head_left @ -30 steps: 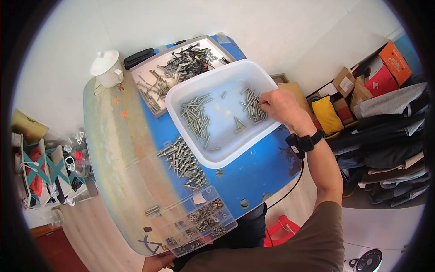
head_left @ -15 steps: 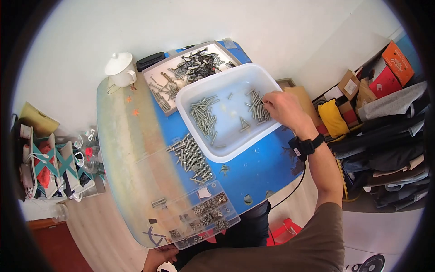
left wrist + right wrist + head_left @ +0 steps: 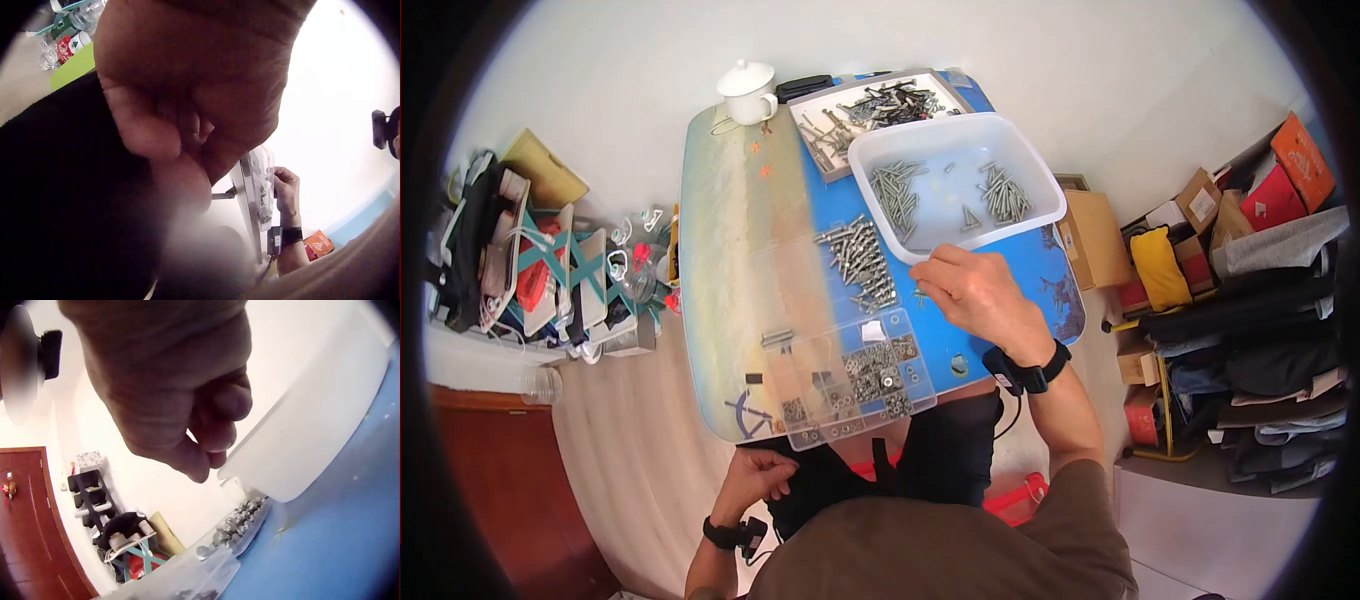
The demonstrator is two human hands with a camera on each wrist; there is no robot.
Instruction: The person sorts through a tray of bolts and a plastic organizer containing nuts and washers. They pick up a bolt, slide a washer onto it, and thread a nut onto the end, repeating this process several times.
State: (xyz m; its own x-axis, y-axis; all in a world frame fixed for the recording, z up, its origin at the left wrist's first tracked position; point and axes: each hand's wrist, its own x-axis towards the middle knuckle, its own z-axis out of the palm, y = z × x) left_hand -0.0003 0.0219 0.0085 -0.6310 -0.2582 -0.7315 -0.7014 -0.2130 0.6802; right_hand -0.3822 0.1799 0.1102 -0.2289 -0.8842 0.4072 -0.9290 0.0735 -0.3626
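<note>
My right hand hovers over the blue part of the table, by the near edge of a white plastic tub. Its fingers are curled, with thumb and fingertips drawn together; nothing shows between them in the right wrist view. Inside the tub lie two piles of screws, one at the left and one at the right, plus a few loose ones between. A heap of thick metal bolts lies left of this hand. My left hand rests by the dark-clothed thigh, fingers loosely curled, holding nothing visible.
A clear compartment box with nuts and washers overhangs the table's near edge. Behind the tub stands a shallow tray of mixed screws. A lidded white cup is at the back left, and a cardboard box stands right of the table.
My right hand has left the right-hand screw pile and come back toward me and left, out of the tub. The head view has shifted, bringing more of my left hand into sight.
</note>
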